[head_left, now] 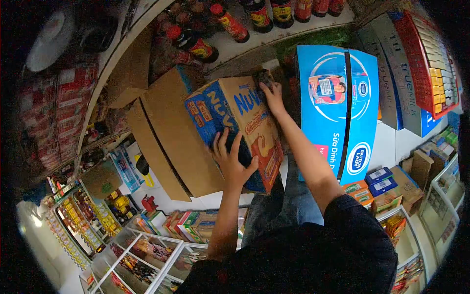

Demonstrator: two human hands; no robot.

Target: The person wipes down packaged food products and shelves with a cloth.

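Observation:
A cardboard carton printed "NUVI", blue and tan with a reddish lower panel, is tilted in front of me between my two hands. My left hand presses on its blue side, fingers spread and thumb against the printed face. At the carton's far right edge, my right hand has its fingers curled over the corner. Left of the carton is a larger plain brown box with a dark strap. To the right stands a bright blue Dutch Lady carton, also strapped. The carton's underside is hidden.
Dark sauce bottles line a shelf above. TH true MILK cartons and a red tray of small packs are at right. Glass display cases stand at lower left. Small boxes sit on the floor at right.

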